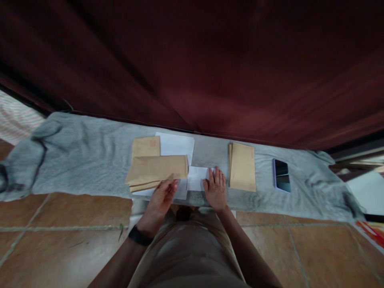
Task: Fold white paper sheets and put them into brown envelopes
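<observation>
My left hand [162, 196] grips the near edge of a brown envelope [159, 167] that lies across a pile of brown envelopes [145, 147] and white sheets [177, 145]. Flat on a small folded white paper [196, 178] rests my right hand [215, 190], its fingers stretched out. A second stack of brown envelopes [242, 166] lies just right of that hand. Everything sits on a grey cloth [90, 156] spread over the floor.
A smartphone [282, 175] lies on the cloth at the right. A dark red curtain [210, 68] hangs behind the cloth. Brown floor tiles [60, 236] run along the near side. White and coloured papers [367, 192] show at the far right edge.
</observation>
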The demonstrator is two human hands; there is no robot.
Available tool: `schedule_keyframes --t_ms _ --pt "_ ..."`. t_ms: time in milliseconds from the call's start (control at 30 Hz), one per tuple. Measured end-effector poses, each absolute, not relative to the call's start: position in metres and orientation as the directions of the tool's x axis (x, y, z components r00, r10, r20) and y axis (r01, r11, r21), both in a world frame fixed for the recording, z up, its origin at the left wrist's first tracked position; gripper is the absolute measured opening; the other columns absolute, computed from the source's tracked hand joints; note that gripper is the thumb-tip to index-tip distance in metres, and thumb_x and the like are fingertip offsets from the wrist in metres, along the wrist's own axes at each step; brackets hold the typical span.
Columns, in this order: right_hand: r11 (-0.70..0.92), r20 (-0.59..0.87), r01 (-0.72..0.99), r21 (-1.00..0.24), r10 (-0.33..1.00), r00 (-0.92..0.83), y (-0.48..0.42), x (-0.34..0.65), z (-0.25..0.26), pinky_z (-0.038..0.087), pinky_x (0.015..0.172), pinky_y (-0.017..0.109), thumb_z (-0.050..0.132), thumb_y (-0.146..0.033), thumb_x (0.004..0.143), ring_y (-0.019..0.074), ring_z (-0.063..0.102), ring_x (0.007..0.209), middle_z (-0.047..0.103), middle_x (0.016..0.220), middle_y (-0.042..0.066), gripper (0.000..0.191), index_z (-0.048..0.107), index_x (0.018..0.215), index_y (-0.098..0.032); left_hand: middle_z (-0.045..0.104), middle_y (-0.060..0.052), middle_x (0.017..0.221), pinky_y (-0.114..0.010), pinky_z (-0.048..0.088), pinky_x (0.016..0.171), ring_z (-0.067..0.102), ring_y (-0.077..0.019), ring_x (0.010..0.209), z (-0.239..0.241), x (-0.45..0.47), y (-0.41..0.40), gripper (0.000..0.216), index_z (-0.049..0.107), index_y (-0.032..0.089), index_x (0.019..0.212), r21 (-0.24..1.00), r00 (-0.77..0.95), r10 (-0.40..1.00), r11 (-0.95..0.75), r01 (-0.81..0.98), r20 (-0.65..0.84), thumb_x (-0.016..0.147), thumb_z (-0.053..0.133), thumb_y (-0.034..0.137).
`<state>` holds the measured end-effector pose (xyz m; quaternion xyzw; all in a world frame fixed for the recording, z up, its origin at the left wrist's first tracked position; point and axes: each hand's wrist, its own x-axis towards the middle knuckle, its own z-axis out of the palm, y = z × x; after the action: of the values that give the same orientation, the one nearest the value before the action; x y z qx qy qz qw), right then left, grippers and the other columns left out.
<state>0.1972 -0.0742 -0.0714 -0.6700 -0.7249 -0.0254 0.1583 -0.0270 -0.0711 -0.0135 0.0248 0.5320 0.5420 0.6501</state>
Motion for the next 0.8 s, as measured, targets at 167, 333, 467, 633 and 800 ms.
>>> schedule_keyframes --t_ms 167,333,467,633,800 --pt "0.104 0.275 0.979 -0.174 0.960 -0.054 -0.074 0.197 -0.069 0.032 0.119 0.056 0.045 -0.040 0.105 0.0356 0.032 0.151 0.027 0.167 0.022 0.058 0.041 0.157 -0.012 0.077 -0.010 0.097 -0.033 0.062 0.081 0.075 -0.0213 0.090 -0.013 -0.008 -0.097 0.018 0.072 0.019 0.095 0.722 0.002 0.804 0.535 -0.439 -0.595 0.084 0.075 0.033" --pt "0.138 0.276 0.975 -0.174 0.957 -0.086 -0.075 0.199 -0.070 0.032 0.119 0.054 0.042 -0.040 0.107 0.0343 0.027 0.154 0.025 0.167 0.023 0.059 0.036 0.159 -0.011 0.056 -0.013 0.151 -0.048 0.039 0.122 0.048 -0.0266 0.145 -0.024 0.030 -0.102 0.046 0.060 0.022 0.140 0.917 0.226 0.974 -0.062 0.394 -0.032 0.101 0.048 0.044" --pt "0.133 0.268 0.976 -0.172 0.960 -0.083 -0.075 0.200 -0.072 0.030 0.121 0.053 0.040 -0.034 0.107 0.0320 0.025 0.156 0.023 0.168 0.020 0.056 0.034 0.160 -0.014 0.039 -0.019 0.162 -0.054 0.029 0.126 0.028 -0.0291 0.155 -0.044 0.052 -0.089 0.060 0.041 0.012 0.155 0.556 0.388 0.909 -0.403 0.727 0.152 0.104 0.039 0.044" --pt "0.087 0.236 0.984 -0.157 0.971 -0.048 -0.076 0.201 -0.073 0.028 0.122 0.051 0.042 -0.037 0.107 0.0306 0.029 0.154 0.028 0.167 0.019 0.057 0.038 0.158 -0.013 0.032 -0.020 0.165 -0.054 0.026 0.127 0.024 -0.0305 0.156 -0.061 0.054 -0.086 0.070 0.026 0.011 0.162 0.409 0.329 0.926 -0.378 0.831 0.188 0.102 0.042 0.044" --pt "0.067 0.256 0.983 -0.172 0.967 -0.021 -0.085 0.205 -0.073 0.030 0.121 0.050 0.038 -0.036 0.107 0.0295 0.033 0.152 0.037 0.163 0.019 0.058 0.036 0.158 -0.008 0.030 -0.018 0.167 -0.052 0.028 0.126 0.022 -0.0280 0.157 -0.064 0.048 -0.088 0.069 0.019 0.014 0.164 0.383 0.308 0.934 -0.355 0.853 0.181 0.102 0.040 0.036"
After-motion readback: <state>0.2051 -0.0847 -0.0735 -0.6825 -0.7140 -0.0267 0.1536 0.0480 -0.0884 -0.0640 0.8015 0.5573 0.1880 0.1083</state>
